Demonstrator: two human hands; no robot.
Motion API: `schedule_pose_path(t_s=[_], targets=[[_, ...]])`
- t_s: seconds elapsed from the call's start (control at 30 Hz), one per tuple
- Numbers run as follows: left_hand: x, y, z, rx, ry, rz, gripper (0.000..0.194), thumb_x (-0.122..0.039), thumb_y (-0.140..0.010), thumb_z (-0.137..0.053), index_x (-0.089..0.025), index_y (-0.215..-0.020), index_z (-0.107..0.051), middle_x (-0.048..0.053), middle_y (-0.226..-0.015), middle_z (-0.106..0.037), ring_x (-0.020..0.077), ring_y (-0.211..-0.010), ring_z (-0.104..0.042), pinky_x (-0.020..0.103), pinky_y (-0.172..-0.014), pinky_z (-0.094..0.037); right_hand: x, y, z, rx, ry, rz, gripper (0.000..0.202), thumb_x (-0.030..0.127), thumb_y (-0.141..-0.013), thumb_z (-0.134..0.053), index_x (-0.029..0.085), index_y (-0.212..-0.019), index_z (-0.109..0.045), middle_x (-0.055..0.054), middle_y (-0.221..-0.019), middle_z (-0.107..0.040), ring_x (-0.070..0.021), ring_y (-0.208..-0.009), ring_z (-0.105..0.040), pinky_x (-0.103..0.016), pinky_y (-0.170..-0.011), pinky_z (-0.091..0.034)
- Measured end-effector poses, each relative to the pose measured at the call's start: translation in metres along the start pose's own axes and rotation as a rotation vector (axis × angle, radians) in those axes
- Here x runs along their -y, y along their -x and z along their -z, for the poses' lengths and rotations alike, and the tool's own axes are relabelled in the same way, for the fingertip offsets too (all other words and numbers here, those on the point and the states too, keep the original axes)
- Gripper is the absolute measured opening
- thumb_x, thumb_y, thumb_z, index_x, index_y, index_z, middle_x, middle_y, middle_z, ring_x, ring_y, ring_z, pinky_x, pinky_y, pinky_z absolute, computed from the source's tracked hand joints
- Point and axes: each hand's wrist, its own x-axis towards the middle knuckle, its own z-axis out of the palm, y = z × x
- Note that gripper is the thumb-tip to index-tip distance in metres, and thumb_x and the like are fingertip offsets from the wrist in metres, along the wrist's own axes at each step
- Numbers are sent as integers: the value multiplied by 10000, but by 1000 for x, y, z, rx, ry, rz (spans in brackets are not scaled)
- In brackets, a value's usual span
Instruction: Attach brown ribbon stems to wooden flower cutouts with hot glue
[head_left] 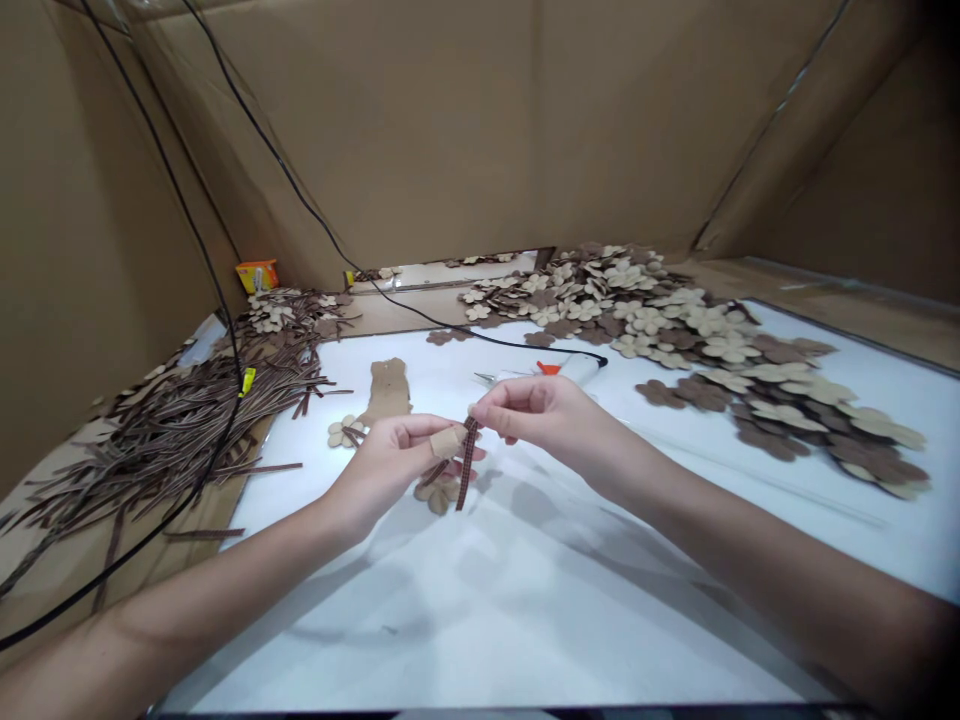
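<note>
A dark brown checked ribbon strip (466, 465) is held between my two hands above the white board. My left hand (405, 450), with tan tape around its thumb, is closed on the strip's folded part. My right hand (532, 410) pinches its top end between thumb and finger. Just under my left fingers shows a beige felt flower (437, 495); I cannot tell whether it is held or lies on the board. Beyond my right hand lies a white glue gun (583, 370) with an orange trigger, partly hidden by that hand.
Many loose ribbon strips (172, 420) are heaped at the left. A large pile of beige and brown felt flowers (637, 300) spreads along the back right. A cardboard piece (388, 388) and another flower (345, 431) lie beyond my left hand. A black cord (300, 195) crosses the white board (525, 620).
</note>
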Motion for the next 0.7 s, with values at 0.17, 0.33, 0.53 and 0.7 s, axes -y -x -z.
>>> schedule_pose_path(t_s=[0.17,0.33,0.53,0.7], targets=[[1,-1,1,7,5,-3,311,-406,-761,-631,-122,-871,-698,115,-890,-699,178,-732,-646,252,-645,-478,1,0,-3,2,9,24,208,369,-736,-644,164,-701,-666,-6,-729,-643,-138,-711,-561,-248,-656,-409],[2,-1,2,5,-10,7,327,-423,-773,-608,-114,-842,-690,124,-895,-699,197,-737,-654,269,-636,-487,2,3,-4,24,23,4,250,400,-749,-621,155,-729,-670,-44,-782,-676,-184,-780,-598,-289,-719,-438],[-1,-1,-2,-33,32,27,295,-373,-730,-669,-97,-834,-657,111,-819,-696,162,-666,-643,240,-586,-489,2,4,-4,-6,51,62,214,371,-743,-627,164,-712,-674,-30,-747,-666,-171,-738,-592,-281,-695,-442],[-2,0,-5,-60,39,34,290,-365,-702,-693,-105,-816,-629,104,-794,-690,171,-606,-640,247,-504,-485,-1,6,-8,-34,35,78,247,399,-757,-611,162,-725,-672,-37,-743,-668,-173,-725,-591,-288,-676,-437]])
